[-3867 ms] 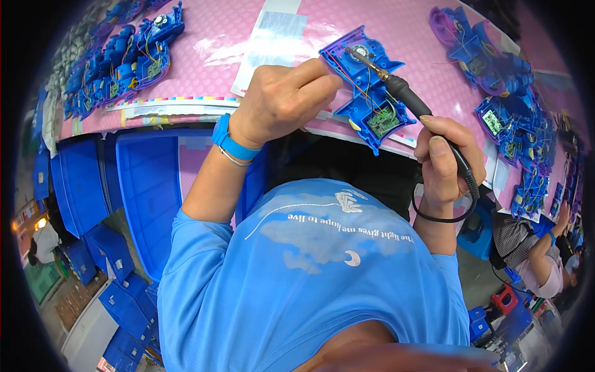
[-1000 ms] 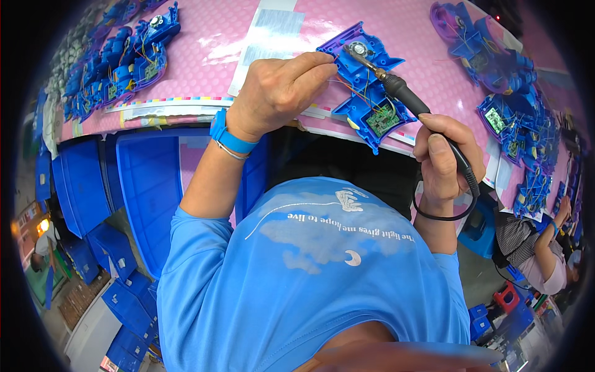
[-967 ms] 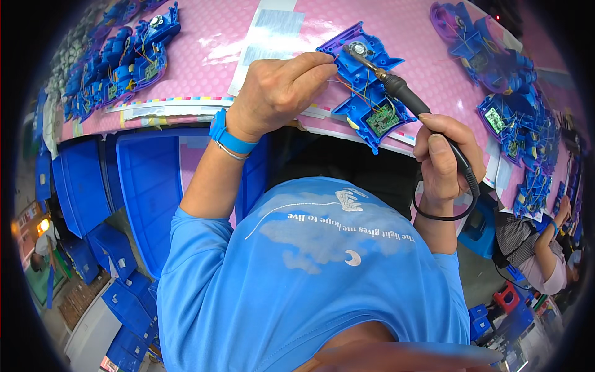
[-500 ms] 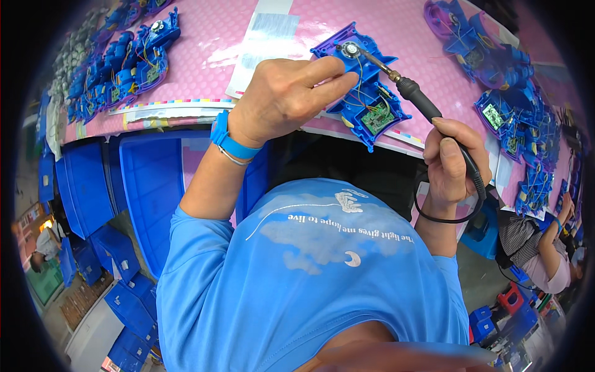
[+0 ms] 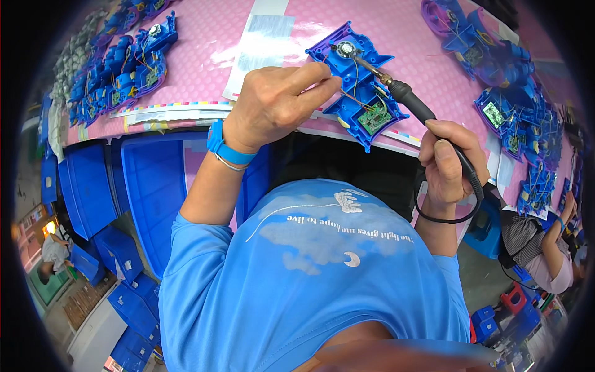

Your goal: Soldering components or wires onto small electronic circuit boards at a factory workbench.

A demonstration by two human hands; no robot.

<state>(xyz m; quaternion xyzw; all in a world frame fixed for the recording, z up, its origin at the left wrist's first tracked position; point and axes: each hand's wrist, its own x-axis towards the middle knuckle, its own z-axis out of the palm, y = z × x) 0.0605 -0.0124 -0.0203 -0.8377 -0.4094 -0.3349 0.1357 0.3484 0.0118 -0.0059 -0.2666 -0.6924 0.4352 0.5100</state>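
Soldering iron (image 5: pixel 411 100) — black-handled, gripped by right hand (image 5: pixel 451 162), tip at edge of round speaker (image 5: pixel 346 49). Open blue plastic housing (image 5: pixel 367 73): on pink table covering (image 5: pixel 211 38), green circuit board (image 5: pixel 374 118) at near end. Left hand (image 5: pixel 276 105) — fingertips close together beside wires (image 5: pixel 367 107); whether pinching one, cannot tell.

Clear lane on the pink surface (image 5: pixel 207 40) between left casings (image 5: pixel 127 62) and left grip (image 5: pixel 279 102); second lane between central casing (image 5: pixel 365 90) and right casings (image 5: pixel 520 68), its near end crossed by the soldering iron (image 5: pixel 407 97).

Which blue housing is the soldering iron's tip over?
The lone middle housing; the others are bunched into a left cluster and a right cluster.
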